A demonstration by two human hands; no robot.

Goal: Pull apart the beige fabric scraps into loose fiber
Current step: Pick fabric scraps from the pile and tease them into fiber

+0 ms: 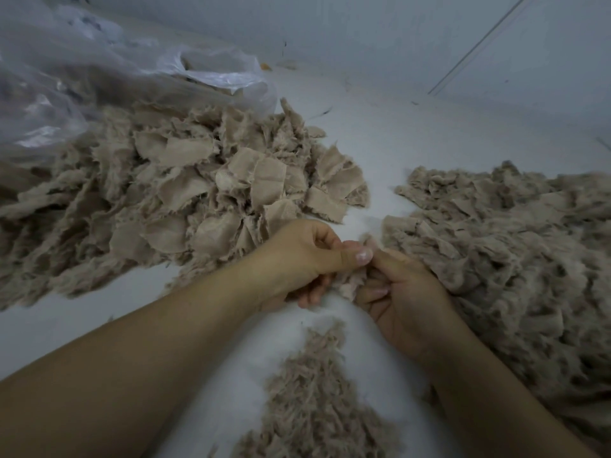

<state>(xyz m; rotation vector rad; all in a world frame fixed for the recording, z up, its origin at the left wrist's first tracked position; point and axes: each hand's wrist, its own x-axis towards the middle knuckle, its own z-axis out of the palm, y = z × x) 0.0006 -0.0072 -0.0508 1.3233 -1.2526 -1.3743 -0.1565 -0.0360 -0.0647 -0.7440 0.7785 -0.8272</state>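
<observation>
Pale white floor or sheet (380,133) runs under everything, with a plain light wall behind, can't really tell if it's a desk top or the floor. Only the head view to go on. Up in the left corner sits a crinkly clear plastic bag (211,74), mouth open toward the big heap of square-ish beige fabric scraps (185,190), so I'd guess that's where the stock spilled out from. Heap sits on the left within easy reach. Over on the right is a fluffier mound of shredded beige fiber (515,252), and a smaller tuft pile of loose beige fiber (317,401) lies right between the forearms, probably where the bits drop as they come off.

Both hands meet in the middle, low over the surface. Left hand (307,259) has its grip narrow, thumb pressed down pinching one small frayed beige scrap (352,279). Right hand (403,292) has its fingers curled round the other side of the same piece. Looks set up for tugging it in opposite directions. Plenty of whole squares left on the left, so I'd say it's nowhere near finished
</observation>
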